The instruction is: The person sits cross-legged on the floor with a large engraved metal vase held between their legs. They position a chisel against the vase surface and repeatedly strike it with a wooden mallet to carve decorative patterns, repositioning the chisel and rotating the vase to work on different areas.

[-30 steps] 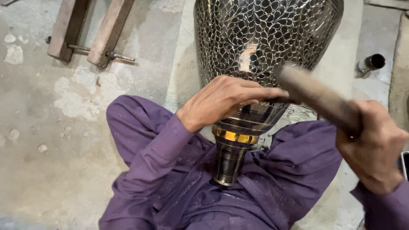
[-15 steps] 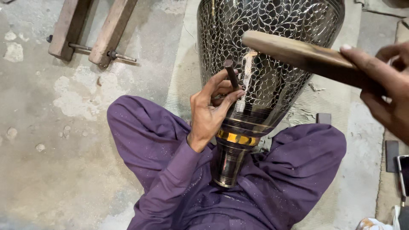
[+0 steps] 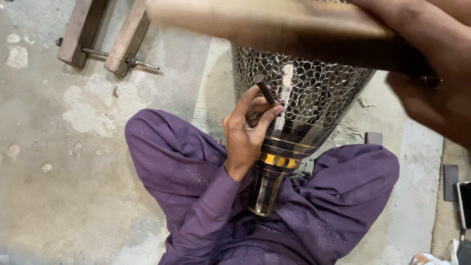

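A tall dark metal vase point(image 3: 314, 93) with a net-like engraved pattern lies between my crossed legs in purple cloth, its narrow foot point(image 3: 265, 194) toward me. My left hand point(image 3: 248, 132) pinches a short dark metal punch point(image 3: 265, 91) and sets its tip against the vase's patterned wall. My right hand point(image 3: 431, 64) is raised close to the camera, blurred, gripping a wooden mallet point(image 3: 274, 24) that stretches across the top of the view above the punch.
A wooden clamp frame with a metal bolt point(image 3: 108, 39) lies on the concrete floor at upper left. A woven mat point(image 3: 216, 93) is under the vase. Small dark objects and a phone edge point(image 3: 461, 196) sit at the right.
My right hand has lifted the mallet higher and nearer the camera. My left hand keeps the punch on the vase; the view has shifted so the vase sits lower.
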Motion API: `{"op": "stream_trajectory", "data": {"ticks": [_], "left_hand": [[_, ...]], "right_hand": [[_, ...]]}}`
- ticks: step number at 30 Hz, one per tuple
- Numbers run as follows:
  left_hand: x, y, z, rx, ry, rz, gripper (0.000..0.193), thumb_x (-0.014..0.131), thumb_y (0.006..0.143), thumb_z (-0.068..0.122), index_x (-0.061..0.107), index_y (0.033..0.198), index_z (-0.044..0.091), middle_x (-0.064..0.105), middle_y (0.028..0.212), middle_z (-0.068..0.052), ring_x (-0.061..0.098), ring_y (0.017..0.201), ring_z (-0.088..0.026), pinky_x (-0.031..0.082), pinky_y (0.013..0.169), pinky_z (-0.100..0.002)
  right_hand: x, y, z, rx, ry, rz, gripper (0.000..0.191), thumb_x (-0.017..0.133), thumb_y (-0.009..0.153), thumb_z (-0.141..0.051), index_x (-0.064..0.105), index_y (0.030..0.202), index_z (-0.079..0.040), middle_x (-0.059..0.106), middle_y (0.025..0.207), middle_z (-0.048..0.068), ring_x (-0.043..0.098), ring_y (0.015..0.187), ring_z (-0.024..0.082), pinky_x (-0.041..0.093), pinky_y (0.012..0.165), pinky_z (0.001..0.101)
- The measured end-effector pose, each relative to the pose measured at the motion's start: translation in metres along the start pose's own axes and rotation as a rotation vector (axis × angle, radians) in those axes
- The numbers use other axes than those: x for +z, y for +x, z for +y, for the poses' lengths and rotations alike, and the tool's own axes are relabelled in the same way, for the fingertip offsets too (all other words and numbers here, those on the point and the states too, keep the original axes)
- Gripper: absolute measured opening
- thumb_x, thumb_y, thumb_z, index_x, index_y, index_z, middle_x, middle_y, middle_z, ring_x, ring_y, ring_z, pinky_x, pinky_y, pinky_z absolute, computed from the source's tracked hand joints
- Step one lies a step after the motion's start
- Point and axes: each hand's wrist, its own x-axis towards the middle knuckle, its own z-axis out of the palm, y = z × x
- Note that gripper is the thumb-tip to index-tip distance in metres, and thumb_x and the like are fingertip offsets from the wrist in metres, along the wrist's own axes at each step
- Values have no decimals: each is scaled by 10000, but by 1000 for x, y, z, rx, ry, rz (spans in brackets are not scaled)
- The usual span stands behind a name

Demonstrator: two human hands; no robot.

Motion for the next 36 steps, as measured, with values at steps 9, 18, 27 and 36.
{"op": "stream_trajectory", "data": {"ticks": [9,18,27,36], "left_hand": [[12,-8,-3,-52,-53,154,491,780,938,41,546,1370,47,774,1013,-107,775,946,-164,665,850,-300],[19,-10,-4,-35,-61,192,495,775,939,25,499,1350,12,764,988,-111,760,917,-143,661,806,-269],[21,-11,1,-58,-101,197,349,769,959,17,532,1213,-2,749,967,-100,746,893,-124,646,761,-241],[14,-6,5,-113,50,111,475,789,919,69,565,1337,48,789,960,-102,793,867,-157,675,769,-275]], "right_hand": [[-20,21,-25,20,-60,57,484,730,900,-101,674,1381,-82,692,825,111,660,649,183,542,601,326],[-25,29,-18,-88,182,222,471,718,910,-19,649,1375,-7,712,1011,257,703,859,307,578,710,407],[-33,36,-23,-43,4,6,412,655,983,-74,663,1391,-124,703,901,84,692,744,177,542,634,349],[-39,40,-32,-48,-261,-108,631,757,850,-128,614,1465,-141,700,875,16,676,689,139,566,659,304]]}}
